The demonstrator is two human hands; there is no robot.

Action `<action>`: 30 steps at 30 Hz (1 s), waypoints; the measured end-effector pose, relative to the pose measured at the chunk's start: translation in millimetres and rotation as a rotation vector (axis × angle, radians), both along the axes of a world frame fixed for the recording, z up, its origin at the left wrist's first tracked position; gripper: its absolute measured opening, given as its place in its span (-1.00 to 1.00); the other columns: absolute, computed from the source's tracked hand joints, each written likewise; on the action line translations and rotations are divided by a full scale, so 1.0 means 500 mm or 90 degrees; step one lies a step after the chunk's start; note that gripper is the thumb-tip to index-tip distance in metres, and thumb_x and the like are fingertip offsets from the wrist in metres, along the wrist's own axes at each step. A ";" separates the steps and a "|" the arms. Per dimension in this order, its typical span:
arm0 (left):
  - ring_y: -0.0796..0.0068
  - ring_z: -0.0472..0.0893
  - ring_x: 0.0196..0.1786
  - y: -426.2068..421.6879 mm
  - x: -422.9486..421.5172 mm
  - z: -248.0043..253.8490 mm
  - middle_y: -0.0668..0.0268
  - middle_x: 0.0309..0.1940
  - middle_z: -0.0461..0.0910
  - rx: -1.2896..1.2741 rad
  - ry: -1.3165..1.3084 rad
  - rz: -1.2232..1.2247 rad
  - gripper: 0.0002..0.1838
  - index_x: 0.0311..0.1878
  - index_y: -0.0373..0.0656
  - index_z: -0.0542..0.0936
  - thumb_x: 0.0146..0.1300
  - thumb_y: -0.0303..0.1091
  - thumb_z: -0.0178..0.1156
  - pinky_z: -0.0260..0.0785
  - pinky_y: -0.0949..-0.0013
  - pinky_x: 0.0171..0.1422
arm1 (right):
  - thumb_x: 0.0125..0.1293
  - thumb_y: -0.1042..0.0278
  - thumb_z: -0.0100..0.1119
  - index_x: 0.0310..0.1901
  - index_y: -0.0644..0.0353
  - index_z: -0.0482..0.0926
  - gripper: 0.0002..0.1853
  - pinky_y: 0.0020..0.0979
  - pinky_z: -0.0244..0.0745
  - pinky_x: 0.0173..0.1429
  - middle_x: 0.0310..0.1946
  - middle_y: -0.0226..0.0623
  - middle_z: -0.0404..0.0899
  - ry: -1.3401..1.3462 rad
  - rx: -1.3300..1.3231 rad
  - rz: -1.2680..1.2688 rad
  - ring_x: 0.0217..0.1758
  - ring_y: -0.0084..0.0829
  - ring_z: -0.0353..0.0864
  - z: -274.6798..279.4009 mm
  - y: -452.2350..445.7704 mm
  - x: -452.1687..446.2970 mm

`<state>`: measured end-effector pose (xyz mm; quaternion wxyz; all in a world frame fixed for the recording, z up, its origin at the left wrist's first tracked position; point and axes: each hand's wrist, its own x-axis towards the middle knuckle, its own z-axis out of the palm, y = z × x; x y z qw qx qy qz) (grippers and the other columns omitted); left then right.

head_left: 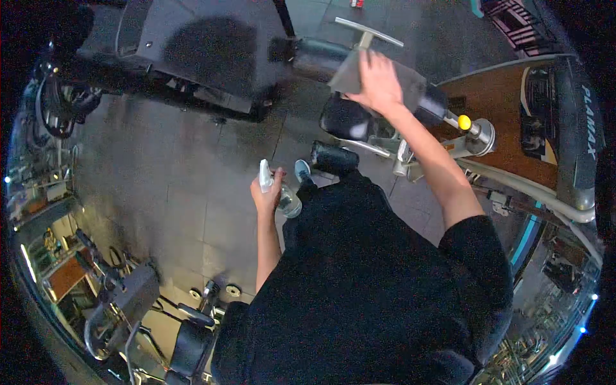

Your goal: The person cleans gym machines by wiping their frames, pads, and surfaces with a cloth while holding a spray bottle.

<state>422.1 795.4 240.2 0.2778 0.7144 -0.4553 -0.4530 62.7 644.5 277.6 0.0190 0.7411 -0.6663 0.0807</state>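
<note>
My left hand (265, 192) is closed around a clear spray bottle (290, 204) with a white trigger head, held low in front of my body. Stretched forward, my right hand (380, 83) presses a grey cloth (347, 76) down over a black padded part of an exercise machine, its fingers laid over the cloth and the thumb out to the side. The cloth looks blurred and hides part of the padding below. Just under that hand is a black seat pad (346, 118). A black roller (335, 158) sits nearer to me.
A metal T-shaped handle (369, 32) stands beyond the cloth. To the right are a yellow knob (464, 122) and a brown panel (491, 96) inside a grey frame. A large dark machine (199, 51) fills the upper left; more gym equipment (138, 295) stands lower left.
</note>
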 end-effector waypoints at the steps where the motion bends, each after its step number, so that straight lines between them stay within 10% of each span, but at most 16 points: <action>1: 0.52 0.74 -0.38 0.012 0.010 -0.013 0.27 -0.40 0.79 -0.003 -0.002 0.006 -0.70 -0.25 -0.29 0.72 0.35 -0.18 0.43 0.55 0.37 -0.22 | -0.12 -0.29 0.64 0.48 0.43 0.18 0.29 0.07 0.30 0.52 0.31 0.16 0.41 0.015 -0.014 0.017 0.43 0.11 0.40 -0.012 -0.040 0.041; 9: 0.44 0.75 -0.38 0.065 0.082 -0.017 0.15 -0.29 0.80 -0.034 0.099 0.119 -0.72 -0.17 -0.35 0.68 0.39 -0.25 0.40 0.54 0.36 -0.25 | -0.09 -0.21 0.65 0.47 0.46 0.25 0.23 0.05 0.32 0.49 0.30 0.14 0.44 0.065 0.051 0.180 0.35 0.12 0.46 -0.061 -0.264 0.249; 23: 0.56 0.66 -0.33 -0.080 -0.027 -0.016 0.23 -0.35 0.78 -0.024 0.005 -0.096 -0.76 -0.27 -0.31 0.69 0.40 -0.29 0.39 0.48 0.40 -0.19 | -0.05 -0.52 0.47 0.54 0.32 0.22 0.30 0.07 0.12 0.66 0.48 0.12 0.32 -0.027 -0.088 -0.060 0.57 0.12 0.27 -0.010 0.203 -0.244; 30: 0.58 0.66 -0.28 -0.084 -0.029 -0.015 0.23 -0.30 0.80 0.005 0.100 -0.052 -0.78 -0.25 -0.31 0.67 0.41 -0.32 0.38 0.47 0.43 -0.13 | -0.02 -0.59 0.38 0.49 0.50 0.20 0.35 0.05 0.13 0.65 0.43 0.20 0.34 0.067 0.006 -0.071 0.55 0.14 0.30 -0.009 0.103 -0.116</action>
